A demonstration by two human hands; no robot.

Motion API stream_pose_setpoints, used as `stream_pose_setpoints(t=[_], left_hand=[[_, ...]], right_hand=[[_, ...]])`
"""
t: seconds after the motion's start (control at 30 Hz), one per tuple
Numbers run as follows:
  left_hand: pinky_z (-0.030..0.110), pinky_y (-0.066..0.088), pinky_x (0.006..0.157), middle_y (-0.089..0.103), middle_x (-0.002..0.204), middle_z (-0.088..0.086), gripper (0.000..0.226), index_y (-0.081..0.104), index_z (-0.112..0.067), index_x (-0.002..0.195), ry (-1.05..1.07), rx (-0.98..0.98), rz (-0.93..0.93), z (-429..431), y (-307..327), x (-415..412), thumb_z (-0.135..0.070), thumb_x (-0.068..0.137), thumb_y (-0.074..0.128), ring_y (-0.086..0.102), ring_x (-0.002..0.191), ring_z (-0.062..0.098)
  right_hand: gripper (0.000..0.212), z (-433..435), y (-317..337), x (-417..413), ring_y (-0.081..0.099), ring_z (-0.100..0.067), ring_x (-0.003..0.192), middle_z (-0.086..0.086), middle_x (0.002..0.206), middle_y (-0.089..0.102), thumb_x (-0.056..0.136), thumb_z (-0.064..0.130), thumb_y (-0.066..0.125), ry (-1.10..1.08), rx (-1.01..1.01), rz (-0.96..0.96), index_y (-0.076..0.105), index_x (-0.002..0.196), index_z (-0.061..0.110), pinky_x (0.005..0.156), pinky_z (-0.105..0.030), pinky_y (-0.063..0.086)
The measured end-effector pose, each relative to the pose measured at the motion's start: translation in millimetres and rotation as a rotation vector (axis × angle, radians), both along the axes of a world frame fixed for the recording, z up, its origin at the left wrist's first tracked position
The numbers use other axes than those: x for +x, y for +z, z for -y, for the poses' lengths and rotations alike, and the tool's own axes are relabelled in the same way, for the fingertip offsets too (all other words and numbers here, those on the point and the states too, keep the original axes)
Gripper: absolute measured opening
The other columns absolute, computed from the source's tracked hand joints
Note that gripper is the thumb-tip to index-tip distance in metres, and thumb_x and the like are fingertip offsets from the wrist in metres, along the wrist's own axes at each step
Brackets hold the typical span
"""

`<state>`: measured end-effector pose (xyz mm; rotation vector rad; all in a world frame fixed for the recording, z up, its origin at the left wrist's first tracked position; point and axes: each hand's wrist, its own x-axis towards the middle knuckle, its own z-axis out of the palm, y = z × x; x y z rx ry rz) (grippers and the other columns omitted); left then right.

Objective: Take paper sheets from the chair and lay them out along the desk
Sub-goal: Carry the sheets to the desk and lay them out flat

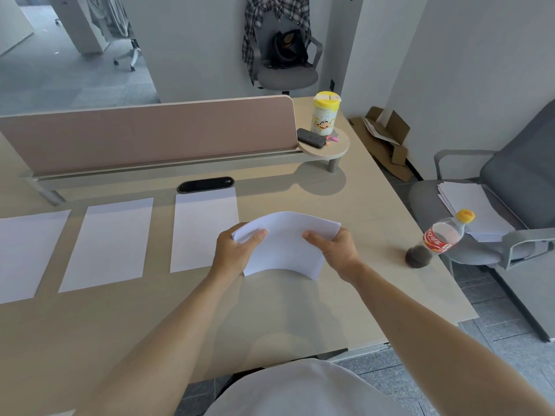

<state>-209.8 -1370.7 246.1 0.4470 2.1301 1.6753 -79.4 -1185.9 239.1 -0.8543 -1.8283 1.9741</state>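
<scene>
A small stack of white paper sheets (283,244) arches upward above the desk (375,223), held at both sides. My left hand (234,253) grips its left edge with the thumb on top. My right hand (333,250) grips its right edge the same way. Three single sheets lie flat in a row along the desk: one at the far left (27,253), one in the middle (109,244), one (202,232) just left of the held stack. More sheets (471,205) lie in a pile on the seat of the grey chair (510,181) at the right.
A cola bottle with a yellow cap (441,238) stands at the desk's right edge. A pink divider panel (150,133) runs along the back. A round shelf (327,145) carries a yellow canister (326,112) and a black case (310,138). Cardboard (387,139) lies on the floor.
</scene>
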Motion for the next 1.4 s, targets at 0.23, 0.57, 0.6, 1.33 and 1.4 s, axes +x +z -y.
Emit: stream_pose_setpoints(t=[0.23, 0.57, 0.6, 1.33, 1.4], left_hand=[[0.029, 0.027, 0.057, 0.038, 0.057, 0.002, 0.054, 0.047, -0.005, 0.059, 0.006, -0.226, -0.089, 3.5, -5.0, -5.7, -0.043, 0.085, 0.074, 0.033, 0.057, 0.018], [0.035, 0.055, 0.070, 0.076, 0.084, 0.004, 0.024, 0.075, -0.016, 0.084, -0.001, -0.160, -0.070, -7.4, 45.1, -35.8, -0.040, 0.084, 0.076, 0.072, 0.077, 0.020], [0.030, 0.052, 0.066, 0.076, 0.082, 0.001, 0.020, 0.075, -0.018, 0.082, 0.004, -0.130, -0.060, -10.1, 51.4, -39.0, -0.038, 0.084, 0.076, 0.071, 0.073, 0.015], [0.034, 0.053, 0.066, 0.062, 0.081, 0.009, 0.036, 0.061, -0.005, 0.088, -0.148, -0.315, 0.470, -61.3, -31.9, -53.3, -0.033, 0.101, 0.041, 0.058, 0.071, 0.024], [0.029, 0.032, 0.058, 0.038, 0.068, 0.004, 0.031, 0.038, -0.014, 0.073, -0.061, -0.385, 0.331, -77.0, -42.8, -52.1, -0.028, 0.100, 0.036, 0.037, 0.063, 0.019]], right_hand=[[0.017, -5.0, 0.5, -2.2, 0.073, -0.014, 0.084, 0.000, 0.093, 0.077, 0.083, 0.014, 0.079, 0.024, 0.035, 0.030, 0.075, 0.098, 0.012, 0.069, -0.027, 0.055], [0.074, -27.0, 18.4, -0.1, 0.047, -0.012, 0.064, 0.000, 0.067, 0.050, 0.089, 0.067, 0.049, 0.015, 0.401, -0.025, 0.050, 0.075, -0.006, 0.059, -0.030, 0.038], [0.063, -27.7, 21.2, -0.8, 0.044, -0.008, 0.062, 0.006, 0.065, 0.047, 0.095, 0.059, 0.047, 0.012, 0.420, -0.044, 0.048, 0.071, 0.001, 0.058, -0.025, 0.036], [0.035, -99.1, -51.3, -52.0, 0.035, -0.017, 0.060, -0.001, 0.063, 0.037, 0.101, 0.030, 0.046, -0.161, 0.206, 0.311, 0.041, 0.070, 0.014, 0.060, -0.030, 0.030], [0.036, -102.9, -60.2, -67.1, 0.034, -0.017, 0.060, 0.003, 0.061, 0.036, 0.100, 0.029, 0.045, -0.165, 0.181, 0.334, 0.038, 0.067, 0.018, 0.061, -0.030, 0.030]])
